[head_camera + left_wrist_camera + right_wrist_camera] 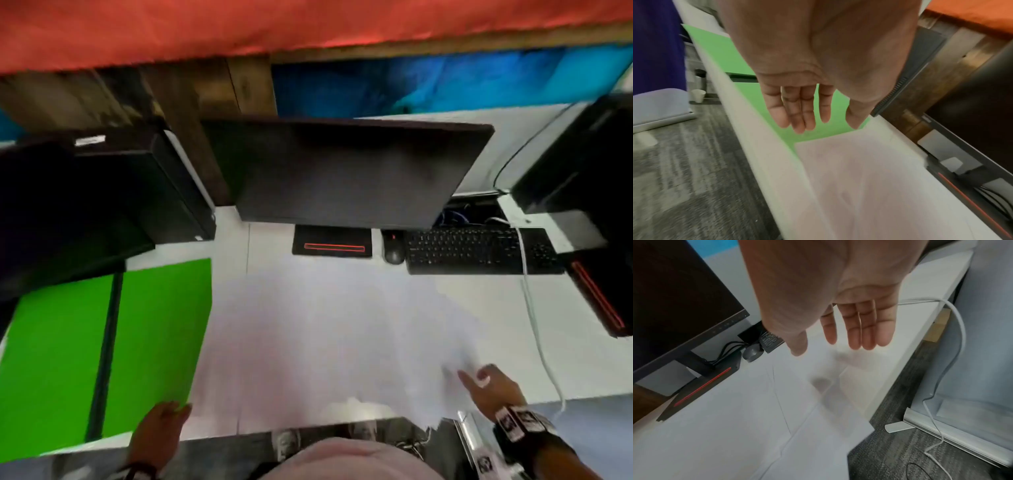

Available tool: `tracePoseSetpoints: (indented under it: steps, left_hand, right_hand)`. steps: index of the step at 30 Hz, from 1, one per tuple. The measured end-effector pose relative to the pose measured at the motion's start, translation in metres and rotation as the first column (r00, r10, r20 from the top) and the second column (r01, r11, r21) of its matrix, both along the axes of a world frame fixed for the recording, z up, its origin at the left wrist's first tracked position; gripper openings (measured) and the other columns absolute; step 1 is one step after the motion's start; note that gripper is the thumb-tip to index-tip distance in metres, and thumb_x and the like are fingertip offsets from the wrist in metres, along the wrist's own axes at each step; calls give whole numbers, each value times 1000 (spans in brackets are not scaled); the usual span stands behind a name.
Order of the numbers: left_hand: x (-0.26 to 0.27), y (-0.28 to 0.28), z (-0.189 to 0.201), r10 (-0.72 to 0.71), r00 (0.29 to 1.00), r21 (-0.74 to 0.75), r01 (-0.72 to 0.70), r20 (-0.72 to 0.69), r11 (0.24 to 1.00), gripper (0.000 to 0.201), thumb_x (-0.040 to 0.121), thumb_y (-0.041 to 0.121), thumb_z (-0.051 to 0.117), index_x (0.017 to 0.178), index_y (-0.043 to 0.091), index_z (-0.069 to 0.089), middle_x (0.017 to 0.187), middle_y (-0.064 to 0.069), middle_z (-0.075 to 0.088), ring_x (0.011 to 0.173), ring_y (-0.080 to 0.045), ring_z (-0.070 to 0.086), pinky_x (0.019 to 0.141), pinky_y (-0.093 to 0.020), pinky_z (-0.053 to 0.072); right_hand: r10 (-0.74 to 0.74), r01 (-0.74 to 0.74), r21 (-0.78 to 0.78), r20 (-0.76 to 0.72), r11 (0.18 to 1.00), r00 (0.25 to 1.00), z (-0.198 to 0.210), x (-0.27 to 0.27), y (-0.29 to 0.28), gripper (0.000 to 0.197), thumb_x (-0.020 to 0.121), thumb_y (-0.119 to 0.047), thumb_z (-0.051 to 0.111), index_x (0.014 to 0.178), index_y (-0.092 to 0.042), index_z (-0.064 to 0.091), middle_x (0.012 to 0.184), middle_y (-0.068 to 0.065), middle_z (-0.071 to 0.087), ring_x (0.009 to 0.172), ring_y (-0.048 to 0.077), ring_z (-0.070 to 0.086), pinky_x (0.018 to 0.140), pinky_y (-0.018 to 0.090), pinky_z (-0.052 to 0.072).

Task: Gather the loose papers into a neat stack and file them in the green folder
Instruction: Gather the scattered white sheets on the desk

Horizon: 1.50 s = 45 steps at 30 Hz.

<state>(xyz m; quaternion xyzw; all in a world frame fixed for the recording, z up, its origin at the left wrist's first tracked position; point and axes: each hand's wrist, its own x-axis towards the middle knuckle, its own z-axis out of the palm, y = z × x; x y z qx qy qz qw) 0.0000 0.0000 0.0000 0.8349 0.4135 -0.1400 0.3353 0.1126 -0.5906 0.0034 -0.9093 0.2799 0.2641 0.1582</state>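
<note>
Left hand (797,91): fingers straight and close together, palm down, holding nothing. It sits above the near right corner of the flat bright-green folder (154,342), close to the desk's front edge; contact with the folder can't be confirmed.

Right hand (849,318): also flat and relaxed, fingers extended, nothing held. It hovers over the right end of the loose white paper sheets (325,342), with its shadow visible on them.

White sheets are spread across the middle of the white desk (582,359), overlapping, and one corner overhangs the front edge in the right wrist view. Their left edge butts against or slightly overlaps the folder's right edge. Heavy motion blur, so no sheet count.

Green folder lies open on the left, black spine strip (106,349) down its middle.

Behind the sheets: dark monitor (342,171), black mouse (394,253), black keyboard (479,250). White cable (537,325) runs off the desk on the right.
</note>
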Motion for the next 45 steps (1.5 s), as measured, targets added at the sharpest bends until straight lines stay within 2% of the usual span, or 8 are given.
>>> tracePoseSetpoints:
  steps: [6, 13, 22, 26, 30, 37, 40, 45]
  left_hand:
    - [71, -45, -21, -97, 994, 30, 99, -53, 995, 80, 83, 38, 72, 145, 2, 37, 151, -22, 35, 139, -37, 34, 115, -46, 26]
    - [91, -115, -47, -265, 887, 139, 337, -378, 931, 98, 83, 62, 56, 154, 16, 6, 162, -14, -7, 150, -31, -4, 118, -50, 17]
    - [110, -154, -44, -173, 980, 64, 180, -103, 982, 86, 83, 41, 67, 150, 9, 23, 157, -13, 24, 142, -34, 25, 112, -46, 30]
    - [123, -150, -47, -1, 999, -27, 0, -34, 1000, 89, 78, 38, 74, 147, 6, 27, 145, -17, 42, 134, -33, 40, 109, -41, 35]
    - [134, -153, -48, 215, 976, -233, -215, -24, 948, 78, 73, 35, 81, 135, 8, 41, 131, -12, 59, 119, -29, 57, 100, -35, 46]
    - [142, -184, -46, 19, 999, -260, -29, -43, 965, 69, 69, 41, 80, 121, 6, 53, 117, -8, 63, 105, -30, 62, 80, -28, 47]
    - [144, -186, -45, 42, 999, -259, -43, -8, 965, 46, 70, 33, 80, 99, 6, 56, 101, -8, 64, 91, -28, 62, 74, -30, 48]
    - [139, -171, -40, 138, 988, -447, -95, 63, 889, 36, 74, 11, 78, 107, 2, 66, 97, -12, 69, 93, -29, 67, 76, -30, 51]
  right_hand:
    - [-37, 37, 4, 21, 999, 999, -37, 32, 21, 91, 78, -57, 65, 147, -12, 28, 146, 25, 32, 131, 44, 38, 107, 51, 38]
    - [33, -36, -88, -33, 995, 999, -56, 53, 90, 94, 69, -67, 66, 136, -11, 31, 149, 20, 16, 133, 41, 22, 99, 54, 42]
    - [308, -308, -4, -28, 951, 951, -61, 32, 156, 102, 76, -60, 64, 151, -21, 7, 160, 18, -6, 146, 41, 1, 114, 54, 25]
    - [207, -197, -88, 129, 976, 970, -58, 36, 158, 98, 69, -65, 68, 144, -20, 24, 153, 17, 20, 138, 39, 23, 105, 52, 34]
    - [157, -156, -106, 0, 982, 988, -61, 45, 161, 111, 68, -70, 66, 148, -12, 14, 157, 20, 5, 143, 42, 11, 110, 53, 28]
    - [276, -279, 89, 51, 956, 960, -55, 32, 218, 108, 77, -65, 60, 152, -7, 7, 161, 15, 3, 147, 35, 5, 115, 50, 25]
    - [274, -290, 164, 112, 943, 955, -49, 27, 231, 102, 80, -61, 59, 152, -8, 11, 159, 13, 15, 144, 34, 16, 112, 49, 29]
    - [88, -181, 348, 265, 920, 960, -41, 33, 209, 81, 83, -47, 65, 147, -12, 31, 141, 14, 40, 128, 33, 44, 103, 41, 42]
